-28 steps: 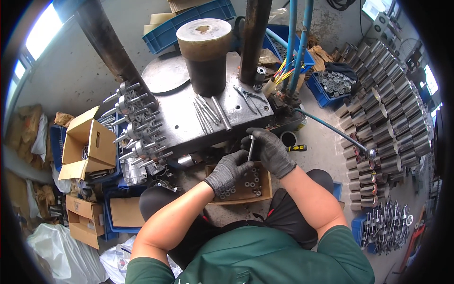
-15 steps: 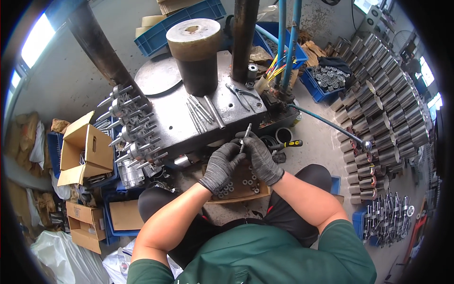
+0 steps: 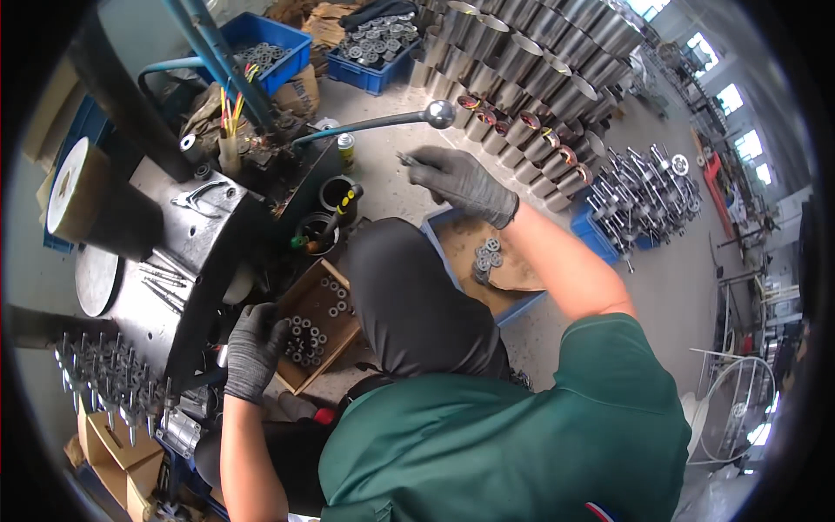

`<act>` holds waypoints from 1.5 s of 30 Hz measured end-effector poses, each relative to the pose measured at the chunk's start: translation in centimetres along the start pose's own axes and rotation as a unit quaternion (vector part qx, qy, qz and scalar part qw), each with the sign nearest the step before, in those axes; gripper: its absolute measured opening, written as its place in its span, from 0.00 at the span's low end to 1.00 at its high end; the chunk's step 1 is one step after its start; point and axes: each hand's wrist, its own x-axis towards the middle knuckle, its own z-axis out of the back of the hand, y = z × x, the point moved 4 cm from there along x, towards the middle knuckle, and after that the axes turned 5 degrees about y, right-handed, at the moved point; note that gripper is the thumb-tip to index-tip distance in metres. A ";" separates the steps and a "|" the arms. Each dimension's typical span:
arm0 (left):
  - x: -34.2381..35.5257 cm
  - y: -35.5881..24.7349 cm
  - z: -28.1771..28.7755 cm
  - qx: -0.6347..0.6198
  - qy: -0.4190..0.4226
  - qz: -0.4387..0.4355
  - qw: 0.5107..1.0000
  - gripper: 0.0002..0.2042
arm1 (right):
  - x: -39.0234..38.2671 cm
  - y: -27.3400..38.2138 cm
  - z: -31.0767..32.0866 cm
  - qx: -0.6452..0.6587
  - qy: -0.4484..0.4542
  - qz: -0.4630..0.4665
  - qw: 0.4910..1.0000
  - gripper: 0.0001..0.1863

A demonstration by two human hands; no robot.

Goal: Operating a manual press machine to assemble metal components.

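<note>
My right hand [image 3: 459,181], in a dark grey knit glove, reaches out over the floor at right of centre. Its fingers are closed, and a small dark bit shows at their tips, too blurred to name. My left hand [image 3: 256,348], gloved alike, is held beside a shallow wooden box [image 3: 303,378] with small metal rings [image 3: 306,337] in it. The left fingers are curled; whatever they may hold is hidden. Below my right forearm a blue tray [image 3: 442,239] lined with cardboard holds several round metal parts [image 3: 487,258].
A lever with a ball end [image 3: 439,114] extends close above my right hand. Metal cylinders [image 3: 522,54] are stacked at the back right, with a shaft rack [image 3: 644,200] nearer. The press table [image 3: 178,228] bears pliers [image 3: 200,200] and rods [image 3: 165,280]. A yellow-black handled tool [image 3: 348,200] stands by it.
The view has swung to the right. My hands, which were together on a thin metal shaft, are now apart: the right reaches far right, the left stays by the wooden box. The shaft is not plainly visible.
</note>
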 end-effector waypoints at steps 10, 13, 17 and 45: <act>-1.8 5.8 -4.2 0.100 0.135 0.119 0.979 0.13 | -10.9 -36.0 2.1 -0.307 0.066 -0.324 0.893 0.19; -2.6 8.0 -5.6 0.112 0.172 0.127 0.970 0.14 | -12.0 -40.2 1.1 -0.294 0.061 -0.351 0.887 0.19; -2.8 8.5 -6.3 0.135 0.190 0.103 0.967 0.15 | -13.5 -45.3 1.9 -0.231 -0.059 -0.390 0.889 0.21; -4.7 12.3 -7.8 0.114 0.246 0.252 0.929 0.18 | -5.4 -42.5 0.5 -0.349 -0.025 -0.493 0.797 0.43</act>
